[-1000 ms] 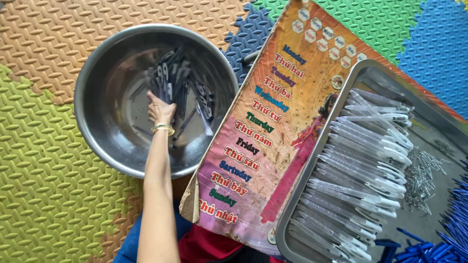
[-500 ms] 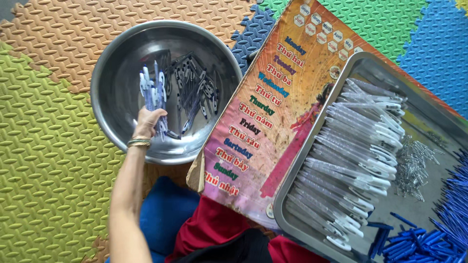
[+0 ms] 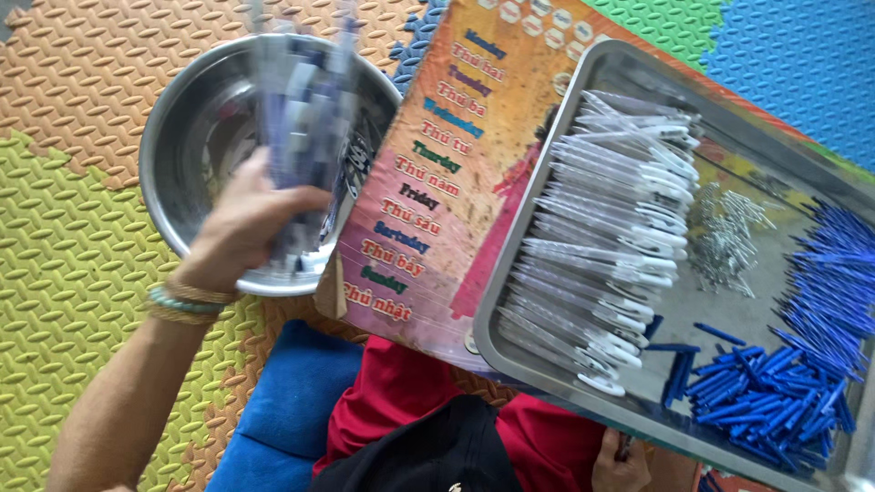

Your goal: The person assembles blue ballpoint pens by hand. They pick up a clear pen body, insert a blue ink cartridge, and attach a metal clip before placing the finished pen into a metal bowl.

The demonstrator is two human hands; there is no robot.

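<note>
- Over the round steel bowl [image 3: 182,173] at the upper left, the left hand [image 3: 246,228] is clamped around a bunch of pen parts [image 3: 305,109]; they are blurred, showing only pale and dark blue streaks that stand up out of the fist.
- Inside the bowl, a few more dark pieces lie against the right wall, partly hidden behind the hand and too blurred to tell apart.
- Beaded and gold-coloured bracelets [image 3: 182,302] ring the left wrist.
- Under the bowl lies a foam floor mat [image 3: 64,273] of interlocking orange, lime, green and blue tiles.
- Just right of the bowl, a colourful printed cardboard sheet [image 3: 437,182] slopes across the lap, its left edge touching the bowl's rim.
- On that sheet rests a rectangular steel tray [image 3: 492,301].
- The tray's left part holds a tidy row of clear pen barrels with white clips [image 3: 602,237], laid side by side.
- At the tray's middle sits a small heap of metal springs [image 3: 729,237].
- Along its right and lower right lies a pile of blue refills [image 3: 802,346], a few strays apart from it.
- At the bottom edge, the right hand [image 3: 622,460] shows only in part beneath the tray; whether it grips anything I cannot tell.
- Red cloth [image 3: 392,392] and a blue cushion [image 3: 292,401] fill the lower middle.
</note>
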